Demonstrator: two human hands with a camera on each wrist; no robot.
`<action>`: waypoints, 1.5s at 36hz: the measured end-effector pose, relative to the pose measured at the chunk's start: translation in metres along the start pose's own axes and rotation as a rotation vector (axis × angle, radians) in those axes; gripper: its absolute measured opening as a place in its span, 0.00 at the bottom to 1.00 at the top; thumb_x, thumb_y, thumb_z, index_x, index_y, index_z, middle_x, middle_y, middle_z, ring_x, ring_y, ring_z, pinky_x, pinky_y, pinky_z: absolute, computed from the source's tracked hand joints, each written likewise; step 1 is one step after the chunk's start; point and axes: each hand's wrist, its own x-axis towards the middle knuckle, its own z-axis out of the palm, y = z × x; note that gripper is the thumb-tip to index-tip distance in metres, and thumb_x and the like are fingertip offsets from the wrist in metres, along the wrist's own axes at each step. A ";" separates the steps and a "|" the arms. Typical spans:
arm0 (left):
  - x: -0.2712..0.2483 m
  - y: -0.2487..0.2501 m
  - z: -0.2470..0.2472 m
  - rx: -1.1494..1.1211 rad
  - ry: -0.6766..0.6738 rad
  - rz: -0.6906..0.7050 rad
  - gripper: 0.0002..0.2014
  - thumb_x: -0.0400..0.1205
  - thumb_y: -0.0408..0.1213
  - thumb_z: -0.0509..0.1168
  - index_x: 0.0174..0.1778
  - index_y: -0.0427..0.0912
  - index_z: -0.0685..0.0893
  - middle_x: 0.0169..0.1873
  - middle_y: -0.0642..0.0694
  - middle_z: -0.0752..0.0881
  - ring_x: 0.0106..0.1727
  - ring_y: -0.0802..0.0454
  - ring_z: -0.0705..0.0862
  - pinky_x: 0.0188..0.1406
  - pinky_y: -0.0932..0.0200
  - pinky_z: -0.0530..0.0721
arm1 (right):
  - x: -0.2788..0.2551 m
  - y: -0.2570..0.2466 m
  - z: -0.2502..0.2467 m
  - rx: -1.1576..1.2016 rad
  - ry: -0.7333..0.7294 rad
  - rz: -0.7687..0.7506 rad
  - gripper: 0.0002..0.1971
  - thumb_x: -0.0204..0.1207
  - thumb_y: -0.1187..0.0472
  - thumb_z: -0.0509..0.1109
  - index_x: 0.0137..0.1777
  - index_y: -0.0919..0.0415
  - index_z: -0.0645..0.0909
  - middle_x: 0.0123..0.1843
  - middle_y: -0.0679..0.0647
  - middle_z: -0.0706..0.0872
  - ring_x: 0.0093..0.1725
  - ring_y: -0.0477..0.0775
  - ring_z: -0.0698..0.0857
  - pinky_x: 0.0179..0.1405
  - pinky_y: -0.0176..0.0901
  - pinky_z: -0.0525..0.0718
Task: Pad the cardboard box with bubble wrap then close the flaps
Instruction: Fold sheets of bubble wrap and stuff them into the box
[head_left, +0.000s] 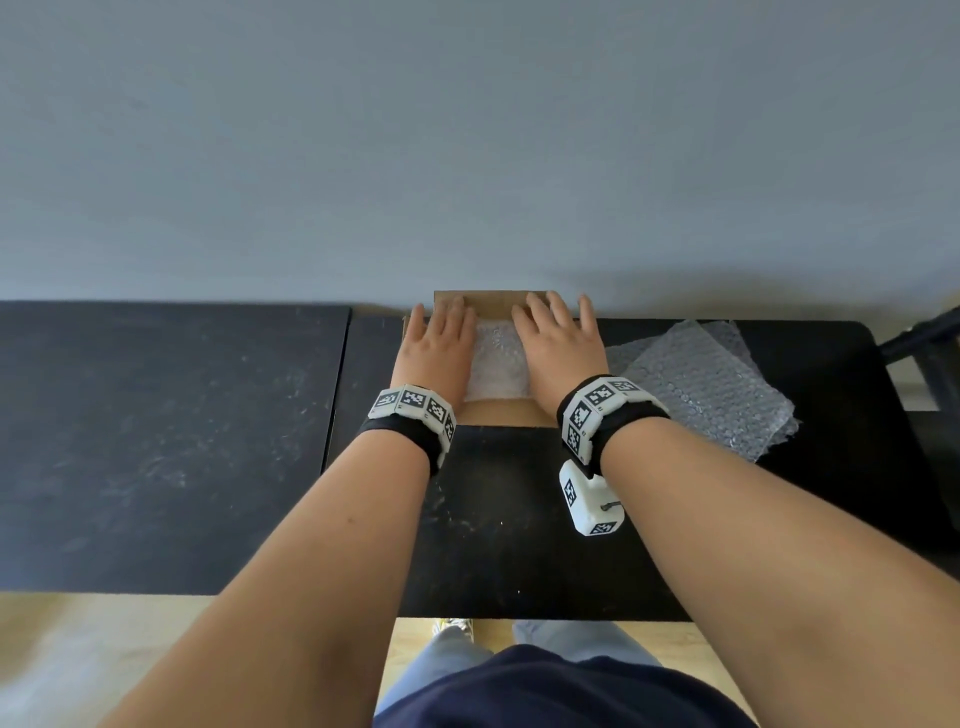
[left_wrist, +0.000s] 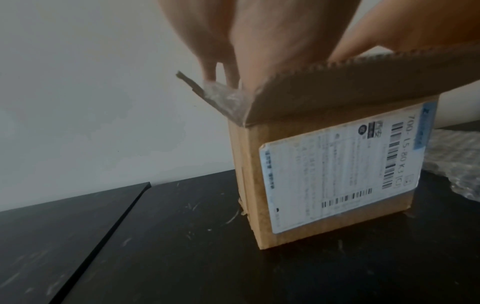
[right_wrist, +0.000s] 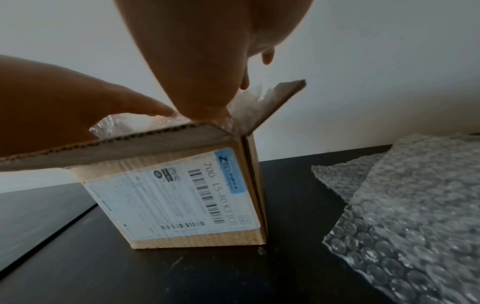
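The head camera looks steeply down from above the person's forearms, taking in the black table (head_left: 156, 441) and the grey wall beyond. Each wrist camera sits low and close, under its palm, facing forward at the near side of the cardboard box (left_wrist: 324, 185) with its shipping label (right_wrist: 171, 201). All three views share the box; the loose bubble wrap sheets (right_wrist: 415, 216) show in every view, only at the edge from the left wrist.

Bare forearms, black wristbands (head_left: 395, 434) carrying white marker-printed blocks (head_left: 592, 501), navy top (head_left: 561, 691), light jeans (head_left: 441, 660)
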 end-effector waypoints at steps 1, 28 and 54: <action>0.001 0.000 0.002 -0.011 -0.020 -0.013 0.29 0.87 0.35 0.49 0.85 0.38 0.49 0.85 0.41 0.52 0.85 0.44 0.51 0.83 0.39 0.47 | 0.002 -0.001 0.003 0.000 -0.020 0.008 0.38 0.71 0.63 0.69 0.82 0.59 0.59 0.83 0.58 0.61 0.84 0.61 0.55 0.81 0.68 0.47; 0.001 -0.006 -0.015 -0.108 0.049 0.033 0.33 0.80 0.31 0.61 0.81 0.43 0.60 0.77 0.45 0.67 0.80 0.45 0.63 0.83 0.39 0.46 | 0.008 0.003 -0.003 0.107 -0.051 0.091 0.38 0.69 0.64 0.69 0.81 0.54 0.61 0.78 0.54 0.69 0.81 0.59 0.62 0.81 0.70 0.46; -0.017 -0.008 -0.019 0.014 -0.024 0.100 0.10 0.78 0.40 0.59 0.49 0.46 0.84 0.47 0.50 0.87 0.56 0.47 0.79 0.64 0.49 0.70 | -0.011 -0.004 -0.011 -0.067 -0.035 -0.001 0.18 0.73 0.59 0.69 0.63 0.50 0.82 0.59 0.50 0.84 0.66 0.58 0.73 0.71 0.59 0.61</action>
